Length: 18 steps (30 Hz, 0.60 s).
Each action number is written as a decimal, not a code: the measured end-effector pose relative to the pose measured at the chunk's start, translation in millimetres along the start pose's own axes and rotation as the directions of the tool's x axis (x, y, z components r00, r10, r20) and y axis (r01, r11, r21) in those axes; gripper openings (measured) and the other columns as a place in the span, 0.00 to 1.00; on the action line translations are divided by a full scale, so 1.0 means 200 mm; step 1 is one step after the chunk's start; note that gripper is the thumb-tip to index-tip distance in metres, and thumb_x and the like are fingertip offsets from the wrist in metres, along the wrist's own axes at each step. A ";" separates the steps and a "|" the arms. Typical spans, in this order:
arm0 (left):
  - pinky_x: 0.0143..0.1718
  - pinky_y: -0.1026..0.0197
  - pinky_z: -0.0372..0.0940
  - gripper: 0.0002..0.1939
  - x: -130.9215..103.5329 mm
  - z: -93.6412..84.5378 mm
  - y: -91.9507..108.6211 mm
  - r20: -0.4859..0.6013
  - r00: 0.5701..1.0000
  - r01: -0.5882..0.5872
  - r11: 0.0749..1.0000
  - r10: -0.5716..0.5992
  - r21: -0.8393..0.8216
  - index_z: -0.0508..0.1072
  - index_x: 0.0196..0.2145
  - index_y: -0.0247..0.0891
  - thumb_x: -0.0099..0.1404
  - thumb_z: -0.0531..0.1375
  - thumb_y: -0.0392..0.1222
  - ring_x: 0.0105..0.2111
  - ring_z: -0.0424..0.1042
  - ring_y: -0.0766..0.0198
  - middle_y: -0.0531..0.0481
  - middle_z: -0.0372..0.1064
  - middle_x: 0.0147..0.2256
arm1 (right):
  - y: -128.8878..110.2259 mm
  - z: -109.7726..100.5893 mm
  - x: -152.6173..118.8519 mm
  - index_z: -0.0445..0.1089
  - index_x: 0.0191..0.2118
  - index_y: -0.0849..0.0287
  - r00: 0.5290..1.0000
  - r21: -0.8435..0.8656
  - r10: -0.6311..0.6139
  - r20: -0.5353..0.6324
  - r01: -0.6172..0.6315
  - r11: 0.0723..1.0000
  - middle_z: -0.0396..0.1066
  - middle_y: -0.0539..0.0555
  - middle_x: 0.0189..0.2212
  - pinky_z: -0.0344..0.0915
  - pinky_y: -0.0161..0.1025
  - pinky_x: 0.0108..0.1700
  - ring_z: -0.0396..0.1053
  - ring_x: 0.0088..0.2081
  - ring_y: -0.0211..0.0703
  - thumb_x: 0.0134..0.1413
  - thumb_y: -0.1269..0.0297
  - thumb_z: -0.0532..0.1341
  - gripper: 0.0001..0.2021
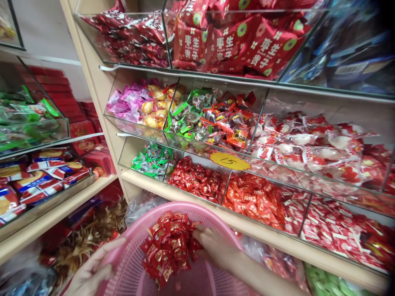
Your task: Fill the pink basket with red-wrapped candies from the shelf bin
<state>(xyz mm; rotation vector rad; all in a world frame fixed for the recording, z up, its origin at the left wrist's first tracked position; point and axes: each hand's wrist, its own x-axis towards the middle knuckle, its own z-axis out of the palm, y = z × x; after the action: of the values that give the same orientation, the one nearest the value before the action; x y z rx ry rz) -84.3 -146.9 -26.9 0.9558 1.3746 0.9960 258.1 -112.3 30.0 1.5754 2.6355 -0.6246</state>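
Shelves (148,187) beyond; left hand (92,269) holding basket (128,263), right hand (210,243) at sweets (169,250), its closure unclear; basket tipping could spill them.

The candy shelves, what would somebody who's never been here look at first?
Probably the big pink basket at the bottom, with a pile of shiny red candies and the right hand at the pile's side. Next might come the yellow sign saying 15, in the middle on the front of the clear bins, then the big red packets up top.
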 end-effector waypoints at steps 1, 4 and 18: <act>0.40 0.63 0.65 0.24 0.00 0.00 0.00 0.001 1.000 0.002 1.000 -0.002 -0.002 0.72 0.47 0.50 0.51 0.64 0.53 0.41 0.69 0.57 0.55 0.63 0.55 | -0.01 0.00 0.01 0.68 0.42 0.62 1.000 -0.024 0.016 0.018 -0.016 1.000 0.67 0.58 0.46 0.63 0.40 0.44 0.67 0.44 0.49 0.49 0.70 0.61 0.12; 0.38 0.64 0.66 0.25 0.00 -0.01 -0.01 0.003 1.000 0.019 1.000 -0.019 -0.013 0.72 0.47 0.51 0.50 0.65 0.54 0.37 0.69 0.59 0.55 0.63 0.55 | -0.06 -0.01 0.04 0.68 0.44 0.64 0.995 -0.090 0.067 0.080 -0.060 0.994 0.67 0.61 0.47 0.63 0.40 0.45 0.67 0.46 0.50 0.50 0.70 0.60 0.13; 0.46 0.56 0.63 0.29 -0.05 0.06 0.07 -0.087 0.995 0.044 0.999 -0.043 0.003 0.72 0.45 0.46 0.43 0.65 0.55 0.48 0.65 0.48 0.51 0.63 0.54 | -0.01 -0.14 0.03 0.64 0.44 0.59 0.993 -0.115 0.029 -0.112 -0.042 0.992 0.67 0.58 0.44 0.63 0.39 0.42 0.67 0.44 0.47 0.54 0.69 0.58 0.10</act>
<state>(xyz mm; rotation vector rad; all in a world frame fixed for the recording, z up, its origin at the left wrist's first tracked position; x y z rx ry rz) -71.5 -151.3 -10.8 0.8912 1.4645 1.0118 258.7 -97.8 54.9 1.6649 2.6585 -0.3834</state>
